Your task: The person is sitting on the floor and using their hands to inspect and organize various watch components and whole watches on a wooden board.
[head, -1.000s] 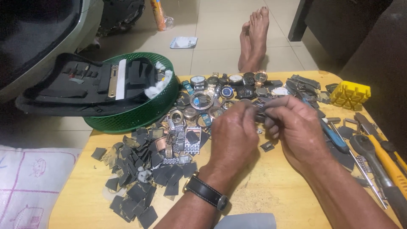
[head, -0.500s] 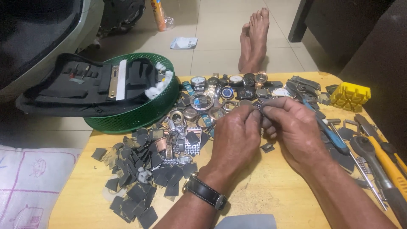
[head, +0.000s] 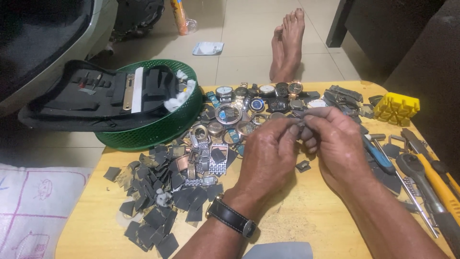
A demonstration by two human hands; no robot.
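Both hands meet just above desk centre, pinching one small dark metal watch part (head: 301,124) between them. Left hand (head: 268,156) fingertips closed on its left end; right hand (head: 335,139) thumb and forefinger closed on its right end. Part is held clear of the round-cornered yellow wooden desk (head: 306,216); too small to tell what exactly it is. Black leather-strap wristwatch (head: 232,217) on left wrist.

Around the hands:
- 12 o'clock: cluster of loose watch heads and cases (head: 258,98), round dials, mixed steel and dark finishes, just beyond the fingers.
- 9 to 10 o'clock: steel mesh and link watch bracelet pieces (head: 203,158), near the left hand.
- 8 o'clock: heap of small flat dark grey squares (head: 158,201), spreading to the desk's left edge.
- 6 o'clock of the part: one small dark metal clip (head: 302,166) on the desk between the hands.
- 10 o'clock, well apart: round green plastic mesh basket (head: 158,129) overhanging the desk edge, open black zip tool case (head: 91,98) lying across it.
- 3 o'clock: blue-handled screwdriver (head: 378,158) just beside the right hand, orange-handled pliers (head: 438,184) further out.
- 2 o'clock: yellow plastic watch case holder block (head: 396,106) at the far right edge.

Bare feet (head: 287,43) on tiled floor beyond the desk, 12 o'clock.
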